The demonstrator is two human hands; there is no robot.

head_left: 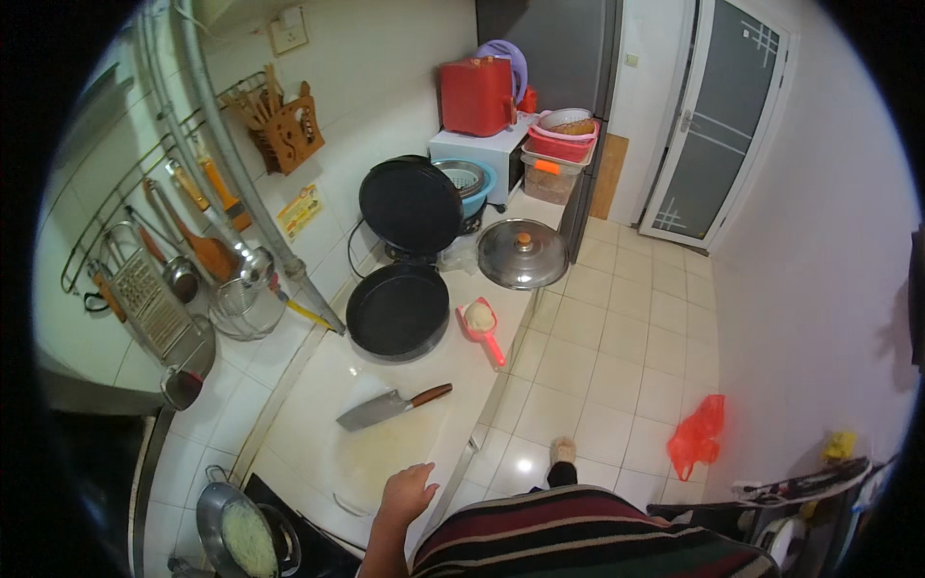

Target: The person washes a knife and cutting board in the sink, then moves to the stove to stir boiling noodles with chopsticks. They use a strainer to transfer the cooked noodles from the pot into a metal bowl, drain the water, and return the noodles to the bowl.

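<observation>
My left hand (409, 493) hovers by the counter's front edge, its fingers stretched out and nothing in it. Beside it lies a pale cutting board (381, 462) with a handle slot at its near end. A cleaver (390, 408) with a brown wooden handle rests across the board's far part, blade to the left. Beyond it, an electric griddle pan (398, 310) stands with its black lid (411, 204) raised. Right of the pan, a pink scoop (481, 323) holds a pale lump that looks like dough or flour. My right hand is out of view.
At the lower left a wok (214, 503) holds pale green shreds (249, 539). A glass pot lid (523, 254) lies near the counter's far end. Utensils, including a grater (154, 294), hang on the left wall. A red plastic bag (698, 436) lies on the tiled floor.
</observation>
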